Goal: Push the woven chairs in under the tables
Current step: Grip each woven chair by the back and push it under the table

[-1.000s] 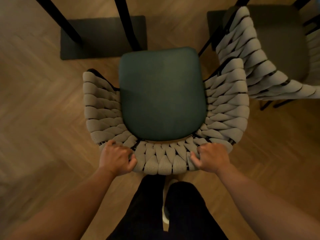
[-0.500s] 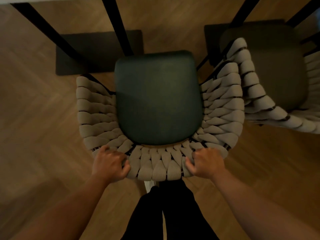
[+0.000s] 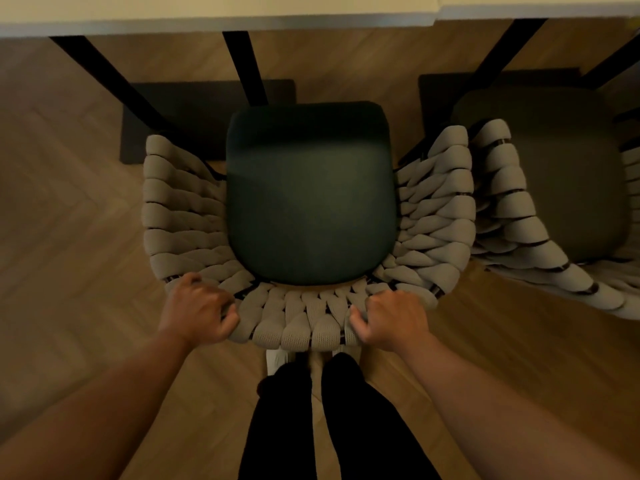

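Vs 0.5 s ago: chair (image 3: 311,202) has gone fwd toward the counter (image 3: 214,12); counter edge, then only a sliver at the top of view, now fills a pale band across the top. Both hands unchanged on the backrest.

Chair: dark green seat pad, beige woven band wrapping back + both sides, black frame showing between the weave. Sits on the floor directly in front of the person. Front edge of seat is close to the counter edge but not under it as seen from above; whole seat in view.

L hand (image 3: 199,311): fingers curled over the top of the woven back at its left rear corner, thumb outside, closed on the weave.
R hand (image 3: 391,322): same hold at the right rear corner, fingers wrapped over the rim, closed on the weave. Forearms bare, running down to the lower corners of view.

Counter: light top, black angled legs (image 3: 246,67) going down to a dark rectangular base plate (image 3: 207,116) on the floor, just ahead of the seat.

2nd chair (image 3: 540,209): same weave, grey-brown seat, just beside chair on the right; side weaves nearly touching, cannot tell if in contact. Partly cut off by the right edge.

Floor (image 3: 69,220): wood, herringbone pattern. Person's legs (image 3: 329,417) in black trousers directly behind the chair back.
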Tool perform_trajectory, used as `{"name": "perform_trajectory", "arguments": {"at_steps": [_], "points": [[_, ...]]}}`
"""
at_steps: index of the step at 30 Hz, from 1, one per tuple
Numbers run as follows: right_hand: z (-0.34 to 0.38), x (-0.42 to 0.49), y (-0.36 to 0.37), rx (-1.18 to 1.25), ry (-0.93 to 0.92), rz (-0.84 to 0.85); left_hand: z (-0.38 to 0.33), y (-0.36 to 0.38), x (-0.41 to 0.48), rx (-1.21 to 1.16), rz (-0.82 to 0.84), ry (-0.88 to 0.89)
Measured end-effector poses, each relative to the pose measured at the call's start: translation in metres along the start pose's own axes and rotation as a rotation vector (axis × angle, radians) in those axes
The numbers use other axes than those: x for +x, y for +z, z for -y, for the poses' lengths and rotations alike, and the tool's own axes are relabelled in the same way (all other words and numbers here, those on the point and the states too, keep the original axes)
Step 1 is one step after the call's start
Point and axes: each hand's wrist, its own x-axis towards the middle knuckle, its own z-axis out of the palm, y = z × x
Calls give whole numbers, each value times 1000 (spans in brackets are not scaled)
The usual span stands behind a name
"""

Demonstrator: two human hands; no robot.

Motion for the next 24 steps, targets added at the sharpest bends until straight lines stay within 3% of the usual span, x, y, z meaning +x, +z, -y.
{"name": "perform_trajectory", "arguments": {"at_steps": [16,24], "points": [[22,18,0,-38,151,-51,32,-2,17,-22,-6,64],[31,14,9,-11,136,-20,43,2,11,-6,-10,103]]}}
